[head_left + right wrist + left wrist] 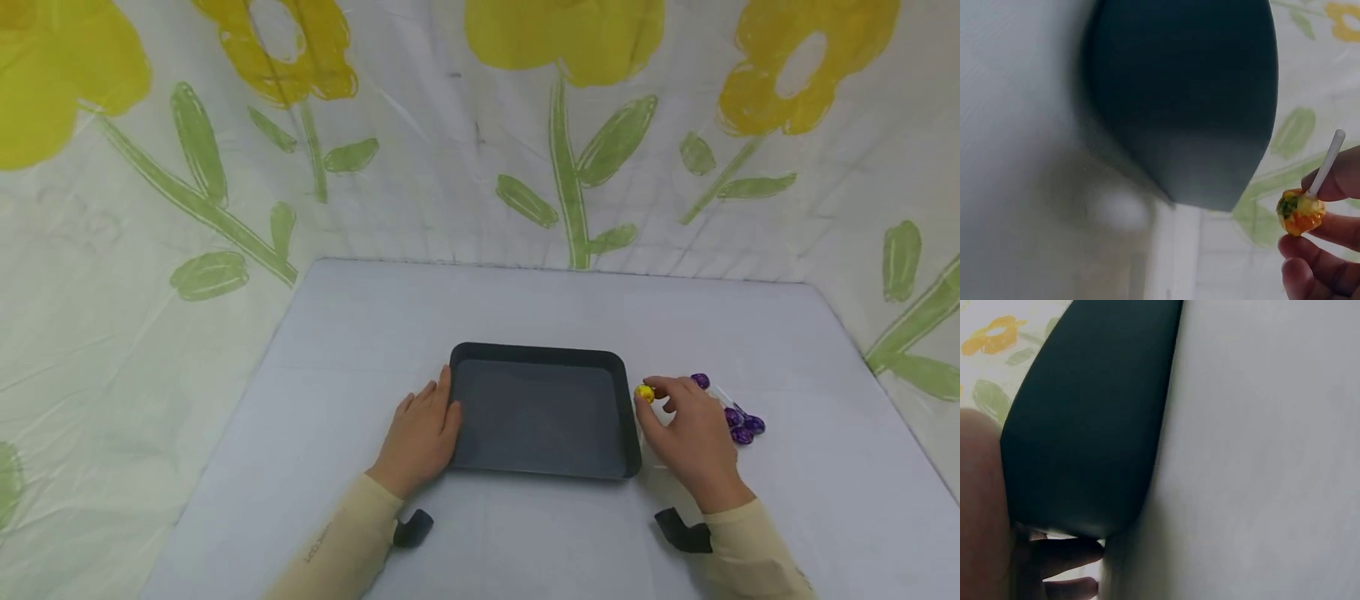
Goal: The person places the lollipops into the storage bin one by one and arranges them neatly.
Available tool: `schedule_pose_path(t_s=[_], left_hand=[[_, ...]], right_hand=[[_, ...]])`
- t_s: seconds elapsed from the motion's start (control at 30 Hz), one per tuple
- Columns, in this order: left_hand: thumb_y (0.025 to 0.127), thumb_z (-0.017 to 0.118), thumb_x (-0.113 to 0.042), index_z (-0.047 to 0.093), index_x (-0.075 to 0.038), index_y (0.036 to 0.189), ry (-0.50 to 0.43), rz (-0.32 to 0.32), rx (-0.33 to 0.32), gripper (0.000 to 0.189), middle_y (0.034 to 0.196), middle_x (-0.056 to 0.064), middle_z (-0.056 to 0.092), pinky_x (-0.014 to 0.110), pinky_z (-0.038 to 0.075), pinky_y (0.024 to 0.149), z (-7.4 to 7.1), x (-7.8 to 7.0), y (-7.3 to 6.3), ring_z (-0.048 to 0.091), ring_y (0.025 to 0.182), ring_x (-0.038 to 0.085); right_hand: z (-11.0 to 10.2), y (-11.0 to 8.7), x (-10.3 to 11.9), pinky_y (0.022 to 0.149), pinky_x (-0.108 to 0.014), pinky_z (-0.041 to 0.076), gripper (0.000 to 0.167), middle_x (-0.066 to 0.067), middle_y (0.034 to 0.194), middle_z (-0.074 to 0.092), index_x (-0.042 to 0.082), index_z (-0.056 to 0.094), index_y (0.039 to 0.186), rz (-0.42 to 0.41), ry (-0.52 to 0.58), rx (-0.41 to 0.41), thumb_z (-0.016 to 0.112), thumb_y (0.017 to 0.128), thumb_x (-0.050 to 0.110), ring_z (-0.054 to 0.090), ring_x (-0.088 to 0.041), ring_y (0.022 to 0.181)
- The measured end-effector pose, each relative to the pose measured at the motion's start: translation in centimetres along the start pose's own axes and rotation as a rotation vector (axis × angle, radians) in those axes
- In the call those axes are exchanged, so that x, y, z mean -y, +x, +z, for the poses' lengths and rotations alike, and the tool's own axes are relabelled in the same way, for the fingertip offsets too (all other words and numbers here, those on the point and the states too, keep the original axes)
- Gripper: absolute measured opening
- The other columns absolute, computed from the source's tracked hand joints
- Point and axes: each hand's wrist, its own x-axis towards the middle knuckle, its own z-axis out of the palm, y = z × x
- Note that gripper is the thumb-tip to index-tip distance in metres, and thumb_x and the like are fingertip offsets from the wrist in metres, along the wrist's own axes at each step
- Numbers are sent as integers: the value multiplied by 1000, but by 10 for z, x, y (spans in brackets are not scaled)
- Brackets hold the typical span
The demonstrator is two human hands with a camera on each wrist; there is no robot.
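A dark grey baking tray [542, 417] lies on the white table before me. My left hand [423, 433] holds it at its left edge, the thumb over the rim and the fingers along the outer wall. Beyond the tray's right edge, my right hand [693, 437] pinches a yellow-wrapped lollipop [644, 393] between thumb and fingertips. In the right wrist view the lollipop [1300, 214] shows an orange, yellow and green wrapper, its white stick pointing up and slightly right. Several purple-wrapped lollipops [742, 435] lie just right of that hand, which partly hides them.
Another purple lollipop [700, 381] lies a little behind the purple group. Black curved wrist pieces [414, 529] jut from both sleeves above the table. A flower-printed sheet [420, 192] hangs behind the table [360, 333] and down its sides.
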Motion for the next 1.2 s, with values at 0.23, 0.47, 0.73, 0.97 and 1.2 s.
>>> schedule_pose_path(t_s=[0.23,0.47,0.73,0.97,1.2], left_hand=[[105,42,-17,35,-1,163,-13,-8,-59,60,153,19,55,61,33,122,6,3,0,50,145,38],[105,43,-15,36,1,162,-11,2,-79,60,152,21,56,62,34,121,6,4,-1,52,144,38],[104,43,-16,38,1,161,-18,2,-86,59,152,20,56,62,33,121,8,4,-1,52,144,38],[104,43,-16,38,1,161,-20,7,-90,59,150,21,58,62,34,121,9,6,-1,53,143,37],[104,44,-16,39,1,161,-5,4,-89,59,150,20,59,60,35,121,6,3,-2,53,143,36]], right_hand=[[5,9,11,63,-36,49,22,-14,97,73,2,75,111,-6,32,29,76,94,16,62,-26,80],[7,16,17,64,-35,51,21,-14,98,73,3,76,111,3,34,76,75,95,17,62,-26,81],[9,22,19,63,-35,49,23,-14,96,75,2,77,111,-33,11,89,75,95,18,63,-26,79],[6,30,24,66,-42,51,24,-13,96,77,2,78,113,-37,24,135,74,96,18,67,-29,80],[6,35,26,67,-39,51,27,-14,98,78,2,77,115,0,46,192,75,97,22,67,-29,83]])
